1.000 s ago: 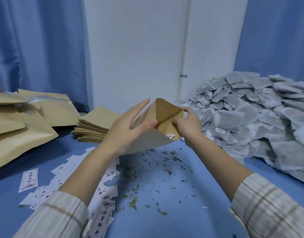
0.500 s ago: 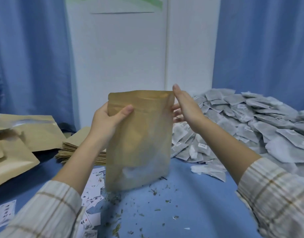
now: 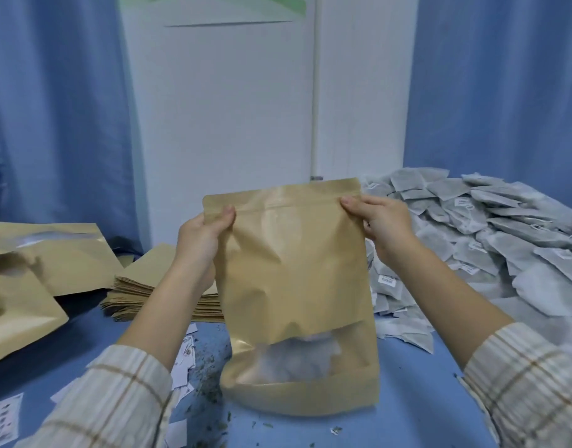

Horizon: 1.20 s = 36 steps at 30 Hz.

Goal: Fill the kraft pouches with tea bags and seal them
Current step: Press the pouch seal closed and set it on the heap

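text: none legible | tea bag tags (image 3: 386, 281): print too small | paper slips (image 3: 4, 420): print blurred

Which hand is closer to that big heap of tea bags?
The right hand. It pinches the pouch at its top right corner, just beside the tea bag heap. The left hand grips the top left corner, across the pouch from the heap.

Pouch (image 3: 294, 286) stands centre; flat pouches (image 3: 168, 295) left, tea bags (image 3: 491, 240) right.

Blue table (image 3: 417, 396): pouches (image 3: 168, 286), tea bags (image 3: 491, 240)
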Motion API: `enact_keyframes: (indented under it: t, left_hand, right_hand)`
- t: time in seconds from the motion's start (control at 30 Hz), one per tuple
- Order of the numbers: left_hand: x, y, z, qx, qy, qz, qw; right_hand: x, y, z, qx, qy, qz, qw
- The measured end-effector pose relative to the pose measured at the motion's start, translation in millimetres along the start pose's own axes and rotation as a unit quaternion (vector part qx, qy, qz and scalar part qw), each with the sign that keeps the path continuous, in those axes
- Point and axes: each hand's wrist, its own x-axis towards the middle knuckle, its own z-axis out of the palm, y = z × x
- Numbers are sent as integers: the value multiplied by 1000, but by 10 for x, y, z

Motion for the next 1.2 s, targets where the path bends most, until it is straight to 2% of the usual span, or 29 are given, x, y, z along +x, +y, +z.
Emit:
enact_keyframes:
  t: [0.1,0.23,0.3,0.37,0.43,0.47,0.53,0.57,0.63,0.7,0.77,0.8,0.87,1.0,1.07,1.17,1.2]
  left_hand:
    - [2,-65,70,21,40,1,999]
    - [-29,-166,128,46,69,-2,997]
    - [-29,-196,160,66,87,10,994]
    - [-36,-232,190,122,99,40,987]
    - [-70,-277,222,193,97,67,974]
    - [-90,-295,249,209,92,75,971]
    - [-118,-302,322,211,66,80,972]
    - [-135,-293,359,205,48,79,974]
    - [-176,-260,404,188,18,69,979]
    - [-205,-229,395,176,7,58,983]
    - [-211,-208,351,175,9,55,983]
    - [-213,-203,332,178,8,54,983]
    - [-221,-205,312,180,4,54,982]
    - [-228,-200,194,165,38,70,983]
    - [-193,-164,81,116,59,69,989]
    - [-180,-132,15,86,31,48,995]
    - [-179,-137,6,81,28,42,995]
  right_hand:
    - [-14,111,-28,3,58,16,998]
    - [-58,208,-75,-2,67,24,997]
    - [-56,219,-95,-57,60,-2,997]
    - [-23,212,-74,-198,56,-38,978]
    - [-7,174,37,-380,67,-99,917]
    - [-3,154,139,-435,65,-175,881]
    - [-37,113,427,-480,32,-339,808]
    - [-62,110,576,-500,15,-375,781]
    - [-71,113,832,-573,10,-358,737]
    - [-29,118,947,-627,65,-325,705]
    - [-52,113,993,-621,133,-373,676]
    - [-82,131,1010,-597,160,-400,676]
    - [-89,163,1053,-579,155,-417,683]
    - [79,150,984,-580,15,-302,756]
    - [137,100,818,-594,22,-294,748]
    - [133,163,715,-638,68,-320,696]
    - [128,178,706,-645,75,-320,690]
